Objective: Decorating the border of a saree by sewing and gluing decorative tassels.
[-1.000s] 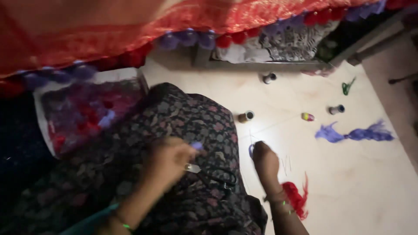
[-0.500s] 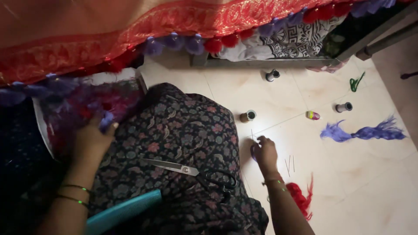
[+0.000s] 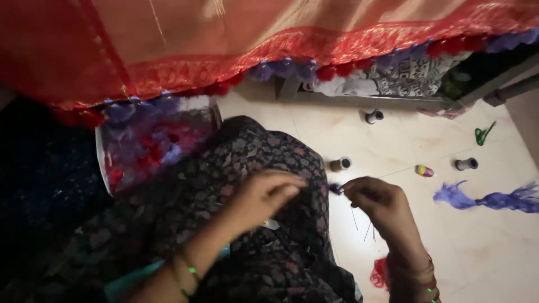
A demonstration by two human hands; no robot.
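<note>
So there's a tiny purple tuft (image 3: pixel 336 188) pinched at the fingertips of the right hand (image 3: pixel 377 203), fingers closed together on it, with a thin thread running off to the right. The left hand (image 3: pixel 264 193) is just to the left of the tuft, fingers loosely curled toward it, not clearly touching anything. Both sit over the dark floral fabric (image 3: pixel 247 163). Further right of the right hand: a small spool (image 3: pixel 340 164) and a purple yarn bundle (image 3: pixel 488 197) on the floor.

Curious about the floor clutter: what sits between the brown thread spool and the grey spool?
A small multicoloured spool lies between the brown spool and grey spool, on the floor, in the head view.
</note>
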